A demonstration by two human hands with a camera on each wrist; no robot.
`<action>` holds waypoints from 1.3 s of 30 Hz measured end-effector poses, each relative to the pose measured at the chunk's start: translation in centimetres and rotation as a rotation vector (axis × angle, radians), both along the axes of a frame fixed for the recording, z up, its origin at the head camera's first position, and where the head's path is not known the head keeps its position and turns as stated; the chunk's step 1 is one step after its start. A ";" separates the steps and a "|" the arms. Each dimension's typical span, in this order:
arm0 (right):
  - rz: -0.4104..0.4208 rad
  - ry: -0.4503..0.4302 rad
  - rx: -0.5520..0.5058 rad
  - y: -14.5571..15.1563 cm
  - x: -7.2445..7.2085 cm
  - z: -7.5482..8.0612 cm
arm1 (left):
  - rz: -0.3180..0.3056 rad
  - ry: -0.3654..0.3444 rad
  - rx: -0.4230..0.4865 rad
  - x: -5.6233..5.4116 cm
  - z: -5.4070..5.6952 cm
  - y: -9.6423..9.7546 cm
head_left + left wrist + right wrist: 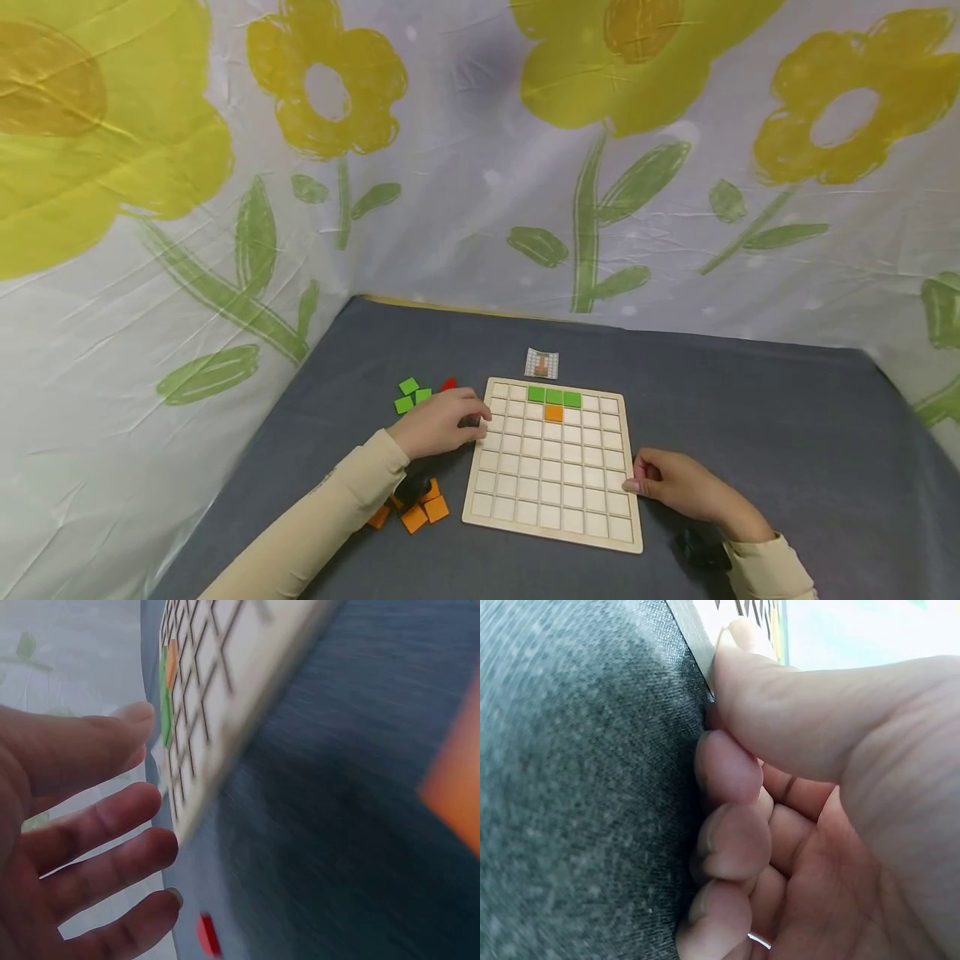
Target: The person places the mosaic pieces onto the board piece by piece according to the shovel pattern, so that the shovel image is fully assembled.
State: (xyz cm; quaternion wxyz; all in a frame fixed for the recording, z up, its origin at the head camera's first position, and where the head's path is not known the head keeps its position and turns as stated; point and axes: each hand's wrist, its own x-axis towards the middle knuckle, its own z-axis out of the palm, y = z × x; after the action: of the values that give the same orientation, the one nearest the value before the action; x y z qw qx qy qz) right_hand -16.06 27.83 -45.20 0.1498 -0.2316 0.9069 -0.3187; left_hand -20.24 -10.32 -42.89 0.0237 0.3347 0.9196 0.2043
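Observation:
A pale wooden grid board [551, 492] lies on the dark cloth. Three green square tiles [553, 396] sit side by side in its far row, with one orange tile [553, 413] just below the middle one. My left hand [442, 421] hovers at the board's left edge, fingers loosely bent and thumb apart; no tile shows between them in the left wrist view. At the opposite edge, my right hand [678, 485] pinches the board's rim, thumb on top and the other fingers curled at its side, as the right wrist view shows.
Loose green tiles [405, 405] and a red piece [448, 384] lie beyond my left hand. Several orange tiles [414, 518] are piled near my left forearm. A small printed pattern card [542, 363] lies behind the board. A flower-printed curtain [465, 167] hangs around the table.

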 end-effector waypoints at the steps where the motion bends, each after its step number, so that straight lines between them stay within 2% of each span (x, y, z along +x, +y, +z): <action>1: -0.002 0.000 0.001 0.0 0.0 0.0 | 0.002 -0.003 0.003 0.4 -0.1 -0.6; 5: -0.005 -0.006 0.001 -0.1 0.1 0.2 | 0.014 0.001 0.016 1.9 -0.3 -2.6; 9: -0.005 -0.006 0.000 -0.4 0.2 0.4 | 0.045 -0.003 0.032 3.2 -0.1 -4.2; 16: 0.004 0.013 -0.019 -0.5 0.1 0.3 | 0.116 -0.074 0.044 5.2 0.3 -6.7; 21: 0.005 0.030 -0.016 -0.4 0.0 0.3 | 0.158 -0.085 0.040 6.7 0.0 -8.5; 27: 0.004 0.032 -0.015 -0.3 0.0 0.1 | 0.157 -0.109 -0.014 7.4 -0.7 -10.2; 35: 0.003 0.052 0.000 -0.1 -0.1 0.0 | 0.125 -0.053 -0.017 7.9 -1.2 -10.5; 39: 0.001 0.051 0.001 0.0 -0.1 -0.1 | 0.138 -0.035 -0.011 8.1 -1.2 -10.4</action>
State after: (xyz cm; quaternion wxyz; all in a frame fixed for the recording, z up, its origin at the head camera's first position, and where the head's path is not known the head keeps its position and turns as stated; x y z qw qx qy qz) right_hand -16.17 27.81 -45.31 0.1271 -0.2401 0.9104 -0.3122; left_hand -12.14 -20.77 -44.11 0.0273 0.2669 0.9410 0.2065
